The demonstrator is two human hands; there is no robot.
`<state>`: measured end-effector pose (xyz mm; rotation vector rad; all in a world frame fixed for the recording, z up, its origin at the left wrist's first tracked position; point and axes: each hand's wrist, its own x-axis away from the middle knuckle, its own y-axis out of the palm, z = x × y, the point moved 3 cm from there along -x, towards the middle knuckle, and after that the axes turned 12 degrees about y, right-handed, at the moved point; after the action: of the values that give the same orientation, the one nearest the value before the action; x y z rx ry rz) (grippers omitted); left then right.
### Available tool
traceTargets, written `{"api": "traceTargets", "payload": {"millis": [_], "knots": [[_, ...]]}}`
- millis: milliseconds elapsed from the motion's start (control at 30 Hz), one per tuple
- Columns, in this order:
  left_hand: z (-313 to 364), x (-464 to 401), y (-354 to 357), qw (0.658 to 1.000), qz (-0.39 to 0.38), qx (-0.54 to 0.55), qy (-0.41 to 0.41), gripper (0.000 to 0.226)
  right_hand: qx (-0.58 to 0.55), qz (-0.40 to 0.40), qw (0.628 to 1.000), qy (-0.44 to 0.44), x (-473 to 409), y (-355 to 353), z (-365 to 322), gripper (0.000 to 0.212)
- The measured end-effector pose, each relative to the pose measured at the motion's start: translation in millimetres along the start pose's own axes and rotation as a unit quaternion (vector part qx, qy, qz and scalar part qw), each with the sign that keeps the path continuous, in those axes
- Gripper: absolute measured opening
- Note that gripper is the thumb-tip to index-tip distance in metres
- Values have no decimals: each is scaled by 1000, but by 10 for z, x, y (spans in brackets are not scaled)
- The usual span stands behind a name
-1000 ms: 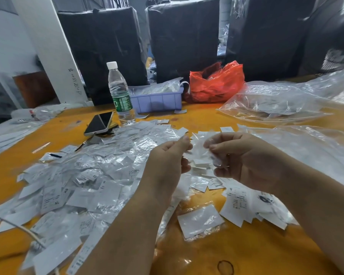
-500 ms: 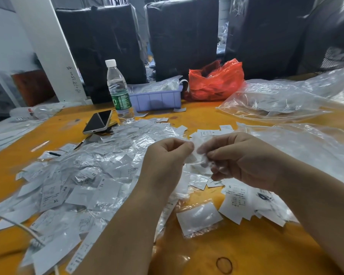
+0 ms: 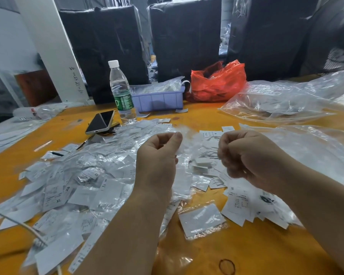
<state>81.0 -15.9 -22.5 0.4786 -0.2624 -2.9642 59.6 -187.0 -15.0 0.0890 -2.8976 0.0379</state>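
Observation:
My left hand is curled, and its thumb and forefinger pinch one edge of a small clear plastic packet, which is blurred by motion. My right hand is curled into a loose fist just right of the packet and seems to pinch its other edge, though the blur hides the contact. Both hands hover over a wide heap of white size labels and clear packets on the orange table. One filled packet lies flat near the front between my forearms.
A water bottle, a phone, a lilac plastic tray and a red bag stand at the back. Large clear bags cover the right side. Black wrapped bundles stand behind the table. A white cable crosses the left.
My hands have drawn apart sideways and risen slightly; a second ago they met over the packet, fingertips close together. The packet is now spread and blurred between them.

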Motion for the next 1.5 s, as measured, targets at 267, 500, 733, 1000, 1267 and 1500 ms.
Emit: {"api": "traceTargets", "payload": {"millis": [267,500,733,1000,1267,1500], "knots": [[-43,114,152,989,-43,131,-56,13,-9,-140,988,60,51,281,136,39],[-61,161,202,992,-100,46,-63,8,-104,-26,994,11,-12,120,116,8],[-41,131,165,992,-116,-40,-35,17,-144,24,989,-15,-36,59,89,17],[28,128,159,961,-191,-174,102,21,-165,62,983,-42,-50,-59,16,23],[10,96,136,980,-165,-108,33,21,-157,43,986,-23,-49,-58,9,15],[-10,102,148,984,-160,-79,-3,15,-120,65,989,-52,-41,-60,8,9]]}}
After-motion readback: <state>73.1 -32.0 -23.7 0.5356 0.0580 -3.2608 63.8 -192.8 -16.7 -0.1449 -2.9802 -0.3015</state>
